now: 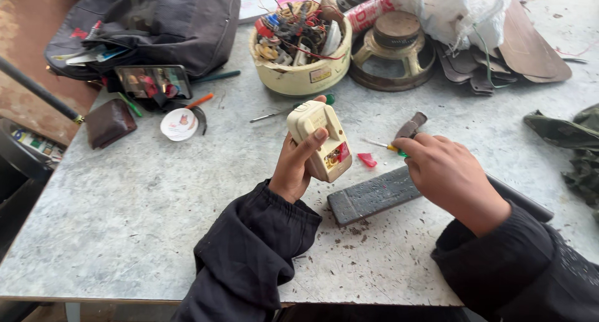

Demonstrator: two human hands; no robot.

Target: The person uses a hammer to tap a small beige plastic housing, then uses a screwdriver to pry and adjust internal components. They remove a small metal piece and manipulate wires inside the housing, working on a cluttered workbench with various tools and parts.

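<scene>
We have the cream plastic device (319,141) lifted off the surface (156,203) in our left hand (296,166), fingers wrapped closed around its body with the thumb across the front. One end of the device is open, and red and metal parts show inside it. So the casing looks to us already partly opened, while the inner parts still sit in place.

Just right of the device, our right hand (446,175) rests low over a dark flat bar (374,197) that lies on the surface. Its fingers are curled shut around a thin tool (390,147) with a yellow and green grip, whose tip points toward the device; we judge it a small screwdriver, though most of it is hidden. A small red piece (367,160) lies between the device and that hand.

Behind the device stands a round tub (302,78) crammed with wires and small parts, and another screwdriver (290,110) lies just in front of it. Behind and right of the device sits a bare speaker frame (393,53). Far left of the device are a phone (153,82), a wallet (109,125) and a dark bag (150,22).
</scene>
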